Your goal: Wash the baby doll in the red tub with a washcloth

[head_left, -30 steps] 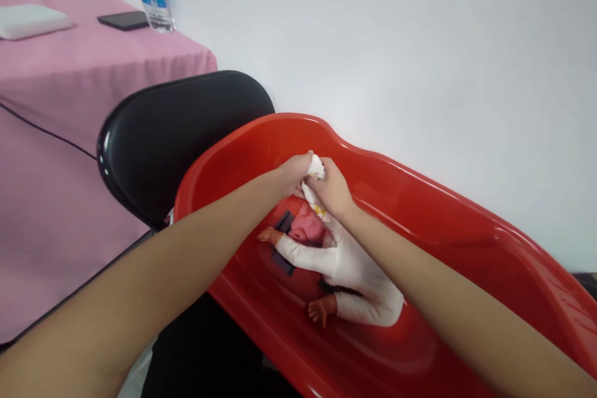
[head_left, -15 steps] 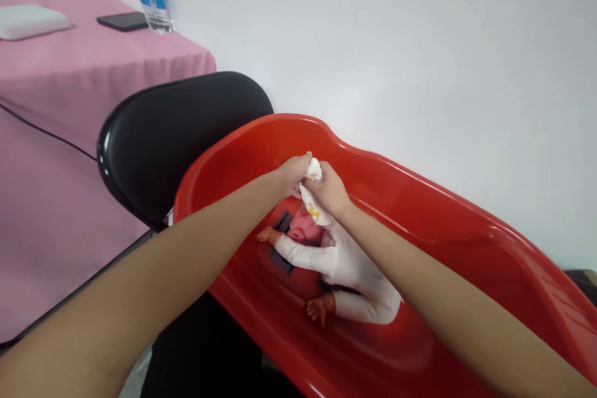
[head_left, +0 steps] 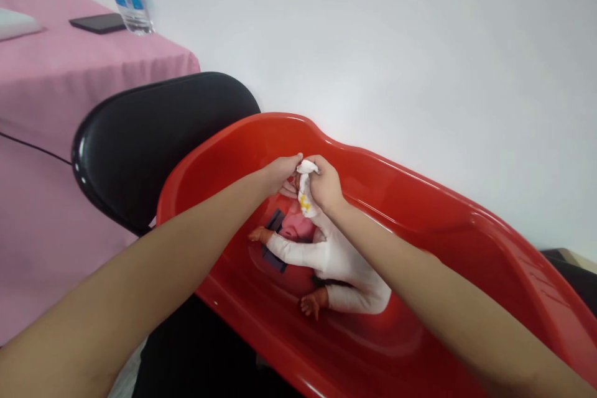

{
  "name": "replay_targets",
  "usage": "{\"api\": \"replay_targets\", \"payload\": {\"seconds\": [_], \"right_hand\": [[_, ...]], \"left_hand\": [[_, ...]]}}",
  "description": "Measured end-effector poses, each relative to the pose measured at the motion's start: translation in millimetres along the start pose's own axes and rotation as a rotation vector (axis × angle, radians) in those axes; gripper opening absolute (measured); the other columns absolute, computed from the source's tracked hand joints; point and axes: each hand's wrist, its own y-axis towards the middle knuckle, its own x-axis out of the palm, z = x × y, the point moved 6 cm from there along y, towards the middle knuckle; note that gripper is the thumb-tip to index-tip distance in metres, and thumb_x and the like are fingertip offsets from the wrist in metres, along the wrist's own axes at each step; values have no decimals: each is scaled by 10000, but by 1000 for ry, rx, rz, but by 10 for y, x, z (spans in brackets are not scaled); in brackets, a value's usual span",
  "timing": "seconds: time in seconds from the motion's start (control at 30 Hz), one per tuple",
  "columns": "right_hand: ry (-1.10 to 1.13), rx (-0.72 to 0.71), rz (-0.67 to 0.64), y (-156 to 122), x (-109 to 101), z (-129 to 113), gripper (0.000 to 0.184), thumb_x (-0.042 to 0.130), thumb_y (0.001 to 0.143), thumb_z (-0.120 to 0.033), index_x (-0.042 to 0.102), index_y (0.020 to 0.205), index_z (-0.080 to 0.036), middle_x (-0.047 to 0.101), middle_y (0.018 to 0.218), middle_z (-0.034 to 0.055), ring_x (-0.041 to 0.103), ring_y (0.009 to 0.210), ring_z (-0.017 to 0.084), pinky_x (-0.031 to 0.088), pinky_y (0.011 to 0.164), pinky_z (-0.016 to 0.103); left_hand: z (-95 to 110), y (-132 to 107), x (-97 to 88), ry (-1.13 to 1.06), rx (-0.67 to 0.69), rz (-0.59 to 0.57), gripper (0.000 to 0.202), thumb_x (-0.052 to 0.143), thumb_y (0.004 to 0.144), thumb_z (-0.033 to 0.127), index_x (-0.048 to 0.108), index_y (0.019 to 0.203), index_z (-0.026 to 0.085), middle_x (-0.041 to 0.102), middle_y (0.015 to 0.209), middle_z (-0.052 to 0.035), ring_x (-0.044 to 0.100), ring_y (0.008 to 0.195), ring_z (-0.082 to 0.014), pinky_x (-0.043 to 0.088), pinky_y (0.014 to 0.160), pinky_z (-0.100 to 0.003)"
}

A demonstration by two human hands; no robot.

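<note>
A doll [head_left: 347, 261] with a white cloth body lies inside a red baby bathtub [head_left: 368, 168], two of its brown limb ends stretched to the left. Above its upper side, my right hand [head_left: 325, 183] is closed on a white cloth with a yellow print [head_left: 305, 199], its top bunched between the fingers. My left hand [head_left: 284, 175] meets it from the other side, thumb and fingers pinching the same cloth's edge. Whether the cloth joins the doll I cannot tell. A pink shape [head_left: 296, 224] shows below the cloth; my right forearm covers part of the doll.
Behind the tub's left end stands a black chair [head_left: 163, 143]. A table with a pink cloth [head_left: 107, 59] holds a water bottle [head_left: 128, 0], a dark flat phone-like object [head_left: 97, 23] and a white item [head_left: 17, 23]. A white wall rises behind the tub.
The view has shifted slightly, so the table, chair and tub sit further left. The cloth's top has folded over between my hands, and my right hand's grip has turned a little.
</note>
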Motion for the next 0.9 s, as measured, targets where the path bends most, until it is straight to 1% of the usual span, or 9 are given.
{"api": "replay_targets", "payload": {"seconds": [0.1, 0.27, 0.37, 0.43, 0.53, 0.63, 0.73, 0.8, 0.9], "right_hand": [[127, 68, -15, -58, -44, 22, 215, 453, 793, -282, 602, 943, -246, 665, 682, -20, 651, 644, 170, 550, 669, 307], [39, 42, 131, -278, -517, -24, 260, 548, 745, -255, 690, 959, -216, 771, 1026, 58, 705, 990, 220, 553, 923, 382], [-43, 114, 105, -585, -896, 32, 303, 596, 766, -290, 726, 1031, -221, 759, 1163, 72, 695, 1064, 252, 542, 951, 417], [-96, 207, 81, -856, -1172, 94, 305, 633, 797, -334, 735, 1067, -236, 758, 1176, 72, 698, 1069, 265, 550, 929, 414], [-159, 364, 54, -1276, -1602, 183, 299, 653, 810, -376, 753, 1063, -252, 757, 1189, 76, 709, 1053, 276, 566, 899, 396], [-249, 444, 51, -1615, -2007, 254, 321, 667, 793, -389, 764, 1072, -262, 741, 1249, 70, 703, 1101, 295, 574, 905, 386], [-272, 488, 94, -1849, -2319, 375, 360, 680, 772, -389, 759, 1096, -253, 744, 1249, 74, 709, 1102, 306, 591, 884, 376], [-255, 530, 142, -1946, -2449, 479, 398, 694, 759, -408, 755, 1110, -231, 767, 1179, 89, 730, 1027, 308, 607, 831, 378], [-244, 553, 182, -1981, -2511, 571, 456, 704, 763, -456, 749, 1139, -202, 788, 1080, 112, 752, 878, 305, 620, 706, 378]], "left_hand": [[4, -17, 16, 65, 16, -61, 423, 347, 1042, 504, 625, 1042, 184, 752, 929, -83, 693, 578, -198, 625, 639, -353], [30, -37, 23, 167, 68, -116, 317, 519, 998, 481, 623, 1051, 187, 756, 1032, -103, 753, 739, -208, 628, 661, -306], [17, -34, 0, 288, 108, -73, 190, 654, 935, 370, 592, 950, 191, 730, 945, -63, 751, 805, -188, 612, 684, -261], [-41, -7, -8, 389, 98, -45, 150, 693, 879, 226, 547, 884, 193, 694, 816, -26, 728, 756, -169, 584, 659, -237], [-148, 74, -42, 535, 85, 26, 275, 702, 768, 71, 498, 893, 206, 602, 642, 38, 682, 653, -165, 524, 592, -224], [-204, 179, -56, 834, 165, 59, 317, 730, 741, 118, 528, 969, 206, 626, 680, 39, 666, 647, -169, 483, 562, -227], [-240, 268, -58, 1077, 262, 60, 353, 781, 690, 178, 596, 990, 191, 694, 811, 0, 676, 748, -188, 470, 603, -240], [-281, 307, -67, 1137, 285, 50, 363, 794, 673, 214, 633, 998, 185, 717, 871, -16, 682, 809, -205, 468, 632, -248], [-362, 325, -64, 1233, 293, 20, 329, 750, 742, 332, 668, 1026, 188, 736, 946, -40, 696, 853, -225, 481, 651, -265]]}}
